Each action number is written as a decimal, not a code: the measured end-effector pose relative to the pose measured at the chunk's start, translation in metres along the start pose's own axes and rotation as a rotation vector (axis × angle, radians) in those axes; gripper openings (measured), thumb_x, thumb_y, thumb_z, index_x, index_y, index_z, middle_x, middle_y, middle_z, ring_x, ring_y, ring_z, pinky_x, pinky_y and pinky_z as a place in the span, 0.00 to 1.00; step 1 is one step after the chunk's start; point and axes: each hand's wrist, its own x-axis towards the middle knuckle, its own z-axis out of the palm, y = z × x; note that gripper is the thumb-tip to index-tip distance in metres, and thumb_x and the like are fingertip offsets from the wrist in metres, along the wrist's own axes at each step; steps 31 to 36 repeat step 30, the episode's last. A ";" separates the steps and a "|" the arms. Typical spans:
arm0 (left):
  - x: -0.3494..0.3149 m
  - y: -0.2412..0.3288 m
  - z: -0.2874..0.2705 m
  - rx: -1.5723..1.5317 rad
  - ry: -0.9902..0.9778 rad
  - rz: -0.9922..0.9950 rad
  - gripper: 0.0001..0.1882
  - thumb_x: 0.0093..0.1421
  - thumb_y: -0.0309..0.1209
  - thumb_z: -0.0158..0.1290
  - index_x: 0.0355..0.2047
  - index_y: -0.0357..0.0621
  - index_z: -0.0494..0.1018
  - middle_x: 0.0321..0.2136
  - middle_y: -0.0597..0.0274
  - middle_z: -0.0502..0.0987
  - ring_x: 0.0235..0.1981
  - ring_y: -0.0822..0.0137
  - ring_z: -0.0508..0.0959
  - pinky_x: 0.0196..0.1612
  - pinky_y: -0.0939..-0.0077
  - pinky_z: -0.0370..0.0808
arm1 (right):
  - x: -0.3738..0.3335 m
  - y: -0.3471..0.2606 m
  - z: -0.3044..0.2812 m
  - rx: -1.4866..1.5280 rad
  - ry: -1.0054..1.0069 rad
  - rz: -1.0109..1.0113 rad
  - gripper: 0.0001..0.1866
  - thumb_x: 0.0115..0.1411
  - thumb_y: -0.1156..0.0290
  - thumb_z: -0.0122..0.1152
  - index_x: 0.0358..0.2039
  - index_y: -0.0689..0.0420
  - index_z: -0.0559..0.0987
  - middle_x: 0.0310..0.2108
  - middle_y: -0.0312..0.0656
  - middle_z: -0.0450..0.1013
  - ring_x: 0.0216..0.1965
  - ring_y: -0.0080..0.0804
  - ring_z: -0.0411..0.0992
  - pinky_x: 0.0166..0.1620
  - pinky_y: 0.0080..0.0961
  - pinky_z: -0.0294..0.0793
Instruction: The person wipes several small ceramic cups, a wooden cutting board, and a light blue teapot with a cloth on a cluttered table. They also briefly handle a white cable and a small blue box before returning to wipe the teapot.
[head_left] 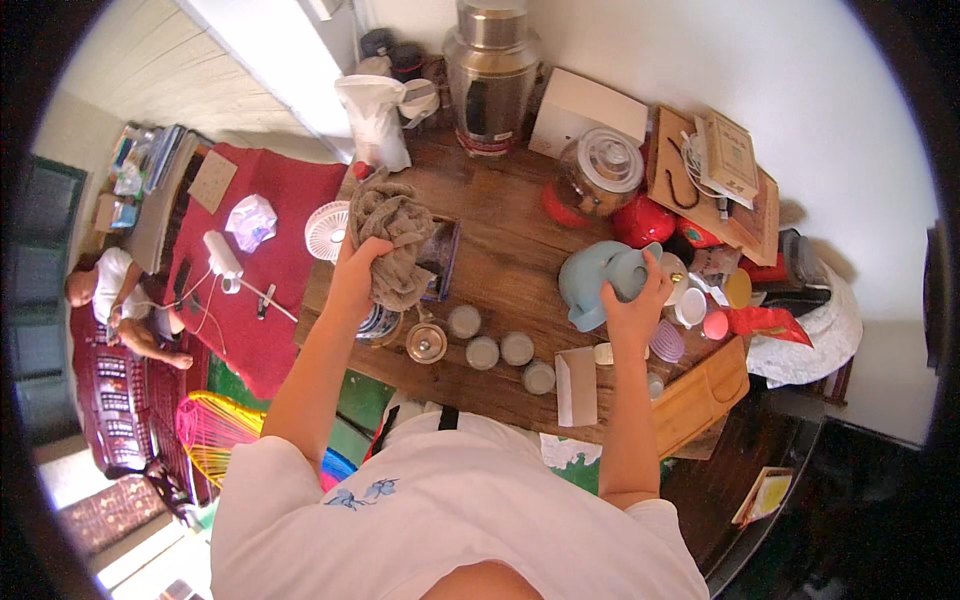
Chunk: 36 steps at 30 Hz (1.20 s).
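My left hand [362, 270] is closed on a bunched grey-brown cloth [398, 235], held up over the left side of the wooden table [500, 210]. A dark-rimmed tray [442, 262] shows partly behind the cloth. At the right, my right hand [640, 298] grips a light blue kettle [586, 282] around its upper part, and the kettle looks tilted. I cannot tell whether it touches the table. Between my arms stand several small glasses [516, 348] and a lidded pot with a round knob [426, 342]. An open white box [577, 387] lies beside my right forearm.
A large steel flask [490, 75] and a glass jar with a clear lid [603, 165] stand at the back. Cups, lids and packets crowd the right, near a bamboo board [700, 400]. A white fan [327, 231] is at left; another person [125, 300] sits beyond.
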 end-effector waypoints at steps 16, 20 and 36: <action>0.030 0.011 -0.061 -0.043 -0.115 -0.036 0.36 0.52 0.21 0.51 0.63 0.42 0.57 0.49 0.55 0.71 0.48 0.63 0.73 0.51 0.71 0.72 | 0.057 -0.118 0.126 0.018 -0.214 -0.252 0.38 0.45 0.69 0.68 0.59 0.42 0.66 0.60 0.51 0.55 0.53 0.54 0.67 0.51 0.43 0.72; 0.044 0.024 -0.088 -0.032 -0.125 -0.042 0.37 0.52 0.21 0.51 0.64 0.41 0.56 0.51 0.55 0.70 0.50 0.63 0.71 0.53 0.71 0.70 | 0.080 -0.128 0.148 -0.024 -0.155 -0.255 0.39 0.45 0.68 0.69 0.60 0.45 0.65 0.60 0.54 0.55 0.55 0.56 0.65 0.55 0.42 0.69; 0.085 0.086 -0.133 -0.064 -0.133 -0.027 0.37 0.51 0.20 0.49 0.64 0.43 0.55 0.53 0.53 0.70 0.52 0.59 0.73 0.56 0.67 0.71 | 0.112 -0.135 0.177 -0.006 -0.122 -0.290 0.39 0.47 0.68 0.67 0.62 0.50 0.65 0.62 0.57 0.55 0.60 0.57 0.59 0.62 0.43 0.62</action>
